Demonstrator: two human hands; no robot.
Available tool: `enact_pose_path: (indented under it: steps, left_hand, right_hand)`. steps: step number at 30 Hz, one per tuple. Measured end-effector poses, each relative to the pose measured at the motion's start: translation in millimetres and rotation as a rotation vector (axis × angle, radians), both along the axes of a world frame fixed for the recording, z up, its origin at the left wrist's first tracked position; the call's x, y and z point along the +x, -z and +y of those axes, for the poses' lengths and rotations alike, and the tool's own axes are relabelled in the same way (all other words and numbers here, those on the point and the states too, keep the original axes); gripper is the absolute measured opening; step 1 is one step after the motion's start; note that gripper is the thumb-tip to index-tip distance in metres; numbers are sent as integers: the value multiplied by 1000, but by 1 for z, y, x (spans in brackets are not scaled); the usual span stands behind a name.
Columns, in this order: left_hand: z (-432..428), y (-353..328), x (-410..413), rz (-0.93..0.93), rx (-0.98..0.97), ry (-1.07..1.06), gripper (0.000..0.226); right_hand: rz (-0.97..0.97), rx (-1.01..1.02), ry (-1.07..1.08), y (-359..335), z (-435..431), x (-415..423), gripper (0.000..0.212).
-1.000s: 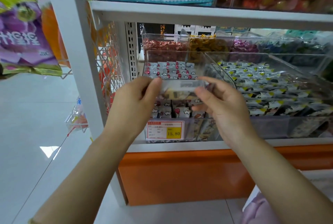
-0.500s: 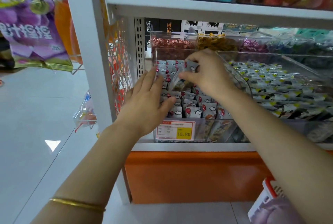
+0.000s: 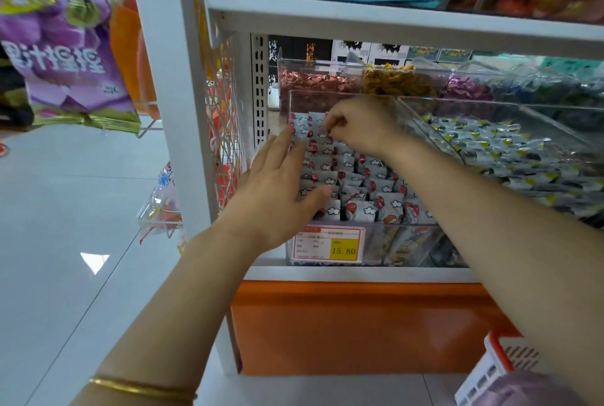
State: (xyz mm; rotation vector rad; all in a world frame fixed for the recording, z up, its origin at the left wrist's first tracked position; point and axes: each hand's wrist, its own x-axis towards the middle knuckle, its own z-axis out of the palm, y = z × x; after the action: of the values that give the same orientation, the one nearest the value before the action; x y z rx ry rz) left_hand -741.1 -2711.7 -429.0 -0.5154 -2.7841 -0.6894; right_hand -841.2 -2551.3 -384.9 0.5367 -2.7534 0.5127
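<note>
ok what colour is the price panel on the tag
Yellow panel on a white tag, clearest in the head view.

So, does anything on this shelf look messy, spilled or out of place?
Nothing spilled or damaged. The small grey-and-red snack packets stand in neat rows in their clear plastic bin; only the front few lean slightly.

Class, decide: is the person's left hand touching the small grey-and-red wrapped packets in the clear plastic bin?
Touching. Head view: the left hand lies flat on the packets.
</note>
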Motion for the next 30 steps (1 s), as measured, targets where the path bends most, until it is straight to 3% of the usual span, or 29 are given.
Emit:
enact_pose_path:
  steps: [3,5,10,13,17,22,26,30]
  left_hand:
    - [0,-1,0,14,17,10,73]
    - [-1,-1,1,30,41,16,73]
    - [-2,-3,5,57,135,-25,69]
    - [-1,-9,9,191,216,-110,60]
    - [4,-11,19,271,358,-153,47]
    - [10,-12,26,135,502,-102,36]
    - [14,-13,33,3,746,-43,23]
    - [10,-11,33,-93,933,-89,19]
  right_hand:
    - [32,225,32,12,-8,-6,8]
    - [29,190,25,12,-10,-7,6]
    - [107,-377,38,-11,5,19,5]
    - [200,-768,108,-9,18,51,5]
    - [77,-1212,141,8,28,95,13]
    - [-173,-1503,54,24,24,128,18]
    - [-329,-1706,8,29,27,140,15]
    - [-479,-1762,-94,33,30,146,18]
